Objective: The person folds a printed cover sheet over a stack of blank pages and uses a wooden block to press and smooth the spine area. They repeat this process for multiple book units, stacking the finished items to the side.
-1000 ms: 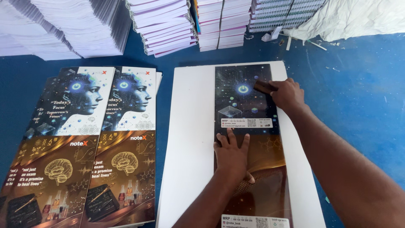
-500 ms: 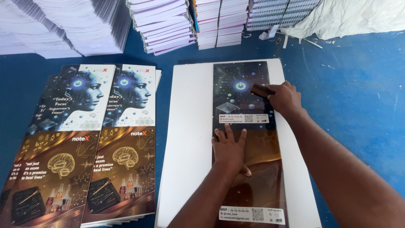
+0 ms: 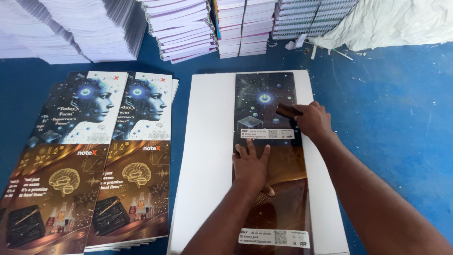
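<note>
A long dark printed cover strip [image 3: 264, 99] lies down the middle of a white sheet stack [image 3: 207, 156] on the blue surface. My left hand [image 3: 252, 165] presses flat on the strip near its middle, fingers spread. My right hand [image 3: 314, 120] holds a small dark brown block [image 3: 285, 112] against the strip's right side, above the white label patch [image 3: 267, 134].
Two piles of printed covers [image 3: 94, 160] with a face and a brain picture lie to the left. Tall stacks of paper pads [image 3: 184, 28] line the far edge. A crumpled white sack [image 3: 396, 21] sits at the top right. Blue floor [image 3: 396, 118] spreads to the right.
The view has shifted slightly, so the strip and sheets sit a little lower in frame. My right hand with the block stays at about the same spot on the strip; my left hand stays pressed down.
</note>
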